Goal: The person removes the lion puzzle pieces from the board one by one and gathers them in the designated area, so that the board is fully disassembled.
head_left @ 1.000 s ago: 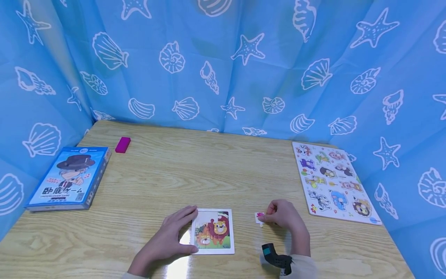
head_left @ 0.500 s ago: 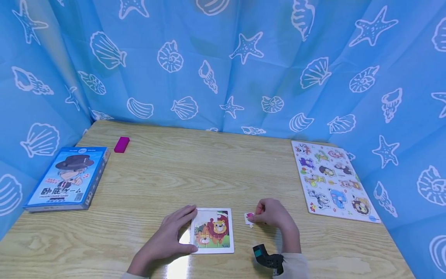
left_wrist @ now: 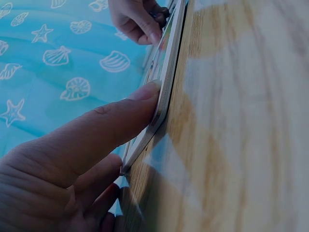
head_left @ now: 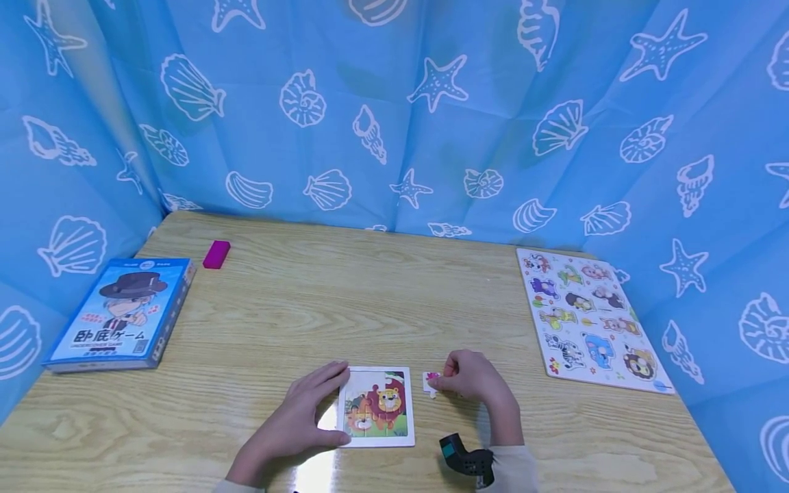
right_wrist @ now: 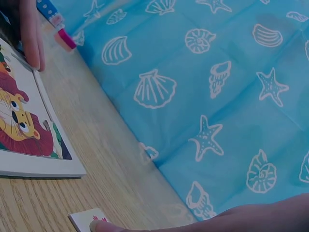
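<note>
A small square jigsaw puzzle in a white frame [head_left: 382,444] lies on the table, its picture showing two lions, with a pale bare area at its upper left. My left hand [head_left: 298,419] holds the frame at its left side, thumb on the near corner and fingers at the far corner. Just right of the frame, my right hand [head_left: 477,378] pinches a white puzzle piece [head_left: 427,376] with a pink print. In the right wrist view the thumb covers part of this piece [right_wrist: 83,219], which lies flat, a short gap from the frame.
A blue game box [head_left: 117,315] stands at the left of the table, near a magenta block [head_left: 216,254]. On the right lies a white board with animal pictures [head_left: 592,322]. A blue curtain [head_left: 370,123] with white shells closes off the back and sides.
My right hand has moved left with the puzzle piece, bringing it closer to the frame. The left hand and the frame have stayed in place.
</note>
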### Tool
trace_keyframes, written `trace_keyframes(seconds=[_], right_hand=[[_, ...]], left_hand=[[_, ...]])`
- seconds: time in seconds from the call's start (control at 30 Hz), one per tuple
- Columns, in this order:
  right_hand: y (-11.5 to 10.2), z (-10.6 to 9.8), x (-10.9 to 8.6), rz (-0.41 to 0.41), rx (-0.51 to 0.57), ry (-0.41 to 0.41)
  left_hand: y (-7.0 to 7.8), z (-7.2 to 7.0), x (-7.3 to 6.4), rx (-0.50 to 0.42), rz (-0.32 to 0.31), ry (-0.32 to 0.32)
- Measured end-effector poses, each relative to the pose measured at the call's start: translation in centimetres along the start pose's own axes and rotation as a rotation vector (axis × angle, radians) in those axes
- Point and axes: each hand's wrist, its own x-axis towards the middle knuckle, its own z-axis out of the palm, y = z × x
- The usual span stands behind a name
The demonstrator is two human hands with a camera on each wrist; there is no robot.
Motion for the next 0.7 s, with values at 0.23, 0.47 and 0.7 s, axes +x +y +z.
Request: trace_keyframes(seconds=[0.23, 0.47, 0.7], right_hand=[[-0.02, -0.06, -0.02, 0.005, 0.018, -0.005], [-0.18, -0.1, -0.01, 0.016, 0.044, 0.002], [-0.12, 0.0, 0.09, 0.016, 0.049, 0.018]], left_hand=[[-0.03, 0.03, 0.02, 0.004, 0.006, 0.002], [-0.03, 0.08, 0.02, -0.005, 0.004, 0.005], [0.12, -0.12, 0.02, -0.005, 0.008, 0.005]])
